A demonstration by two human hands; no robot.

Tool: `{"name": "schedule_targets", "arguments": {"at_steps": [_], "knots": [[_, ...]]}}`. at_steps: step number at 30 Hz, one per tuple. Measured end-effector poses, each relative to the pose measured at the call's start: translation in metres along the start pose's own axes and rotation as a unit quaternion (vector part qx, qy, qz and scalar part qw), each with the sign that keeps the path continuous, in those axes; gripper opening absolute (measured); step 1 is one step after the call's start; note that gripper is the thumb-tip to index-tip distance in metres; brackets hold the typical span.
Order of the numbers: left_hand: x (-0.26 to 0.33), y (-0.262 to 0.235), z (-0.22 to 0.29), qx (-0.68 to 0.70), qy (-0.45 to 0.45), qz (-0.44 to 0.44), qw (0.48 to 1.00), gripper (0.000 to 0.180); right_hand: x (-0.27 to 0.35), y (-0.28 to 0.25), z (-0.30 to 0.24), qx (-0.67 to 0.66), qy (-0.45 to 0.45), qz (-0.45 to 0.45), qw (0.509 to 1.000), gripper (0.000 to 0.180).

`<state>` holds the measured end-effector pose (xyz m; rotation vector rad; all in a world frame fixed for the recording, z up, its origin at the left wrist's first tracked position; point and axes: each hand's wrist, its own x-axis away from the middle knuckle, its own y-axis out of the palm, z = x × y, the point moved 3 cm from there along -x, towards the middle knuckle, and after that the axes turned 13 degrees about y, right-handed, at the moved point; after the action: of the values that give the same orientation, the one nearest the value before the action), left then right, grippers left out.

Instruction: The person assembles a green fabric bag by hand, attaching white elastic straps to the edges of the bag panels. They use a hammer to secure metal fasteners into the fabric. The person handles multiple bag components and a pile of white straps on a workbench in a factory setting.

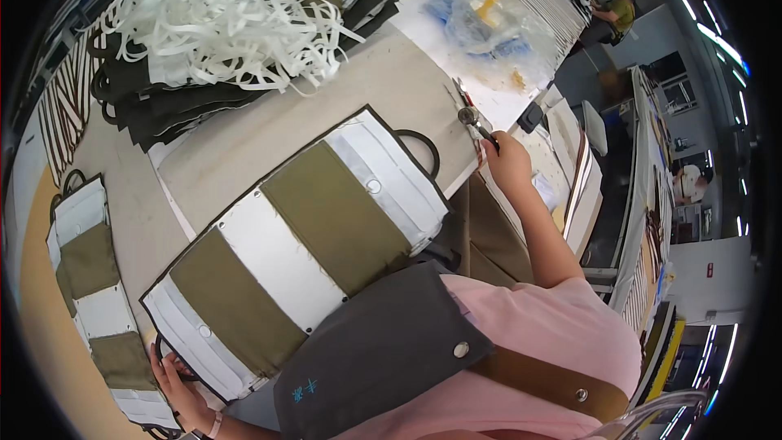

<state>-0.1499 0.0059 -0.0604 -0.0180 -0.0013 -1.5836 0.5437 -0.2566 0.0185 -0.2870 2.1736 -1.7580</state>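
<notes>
Head view: an olive-and-white bag piece (297, 254) with dark edging lies slantwise in front of the person, its upper side on the table (383, 85) and its lower side close against the dark apron (371, 350). The left hand (181, 395) is at its lower left end, fingers curled at the dark handle loop (164, 345); how firm that hold is, I cannot tell. The right hand (509, 165) is well apart from it, closed narrowly around the dark handle of a small tool (486, 134) near the table's edge; the tool's working end is too small to make out.

The step in hand looks like steadying the piece on one side while managing the tool on the other. Done well, that would call for a light left hold — enough to stop the cloth slipping toward the lap, not so much that the panels pucker. The tool is best lifted clear before it crosses the cloth, its tip turned away from the white bands and the fingers. The second bag piece (92, 265) lies just beside the left hand — worth avoiding a snag between the two handles.
</notes>
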Motion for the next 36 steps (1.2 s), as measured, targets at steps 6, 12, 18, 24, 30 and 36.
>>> {"name": "schedule_targets", "arguments": {"at_steps": [6, 12, 18, 24, 30, 36], "knots": [[-0.006, 0.004, 0.007, -0.056, 0.03, 0.094, 0.993, 0.043, 0.004, 0.026, -0.008, -0.084, -0.092, 0.03, 0.992, 0.026], [-0.013, -0.015, 0.001, 0.004, 0.06, 0.045, 0.997, 0.044, -0.009, 0.05, -0.034, -0.058, -0.145, 0.002, 0.988, 0.03], [0.009, -0.016, -0.01, 0.111, 0.037, 0.091, 0.989, 0.045, -0.046, 0.01, -0.003, -0.063, -0.047, 0.049, 0.996, 0.034], [0.033, 0.032, 0.025, 0.209, 0.003, 0.06, 0.976, 0.051, -0.077, 0.033, 0.023, -0.01, -0.034, 0.059, 0.998, 0.033], [0.026, 0.022, 0.128, 0.081, 0.158, 0.034, 0.983, 0.033, -0.06, 0.037, -0.015, -0.069, -0.068, 0.104, 0.99, 0.043], [0.073, 0.042, 0.36, 0.197, 0.436, 0.13, 0.868, 0.035, -0.039, 0.033, -0.06, -0.206, -0.174, 0.106, 0.957, 0.05]]}}
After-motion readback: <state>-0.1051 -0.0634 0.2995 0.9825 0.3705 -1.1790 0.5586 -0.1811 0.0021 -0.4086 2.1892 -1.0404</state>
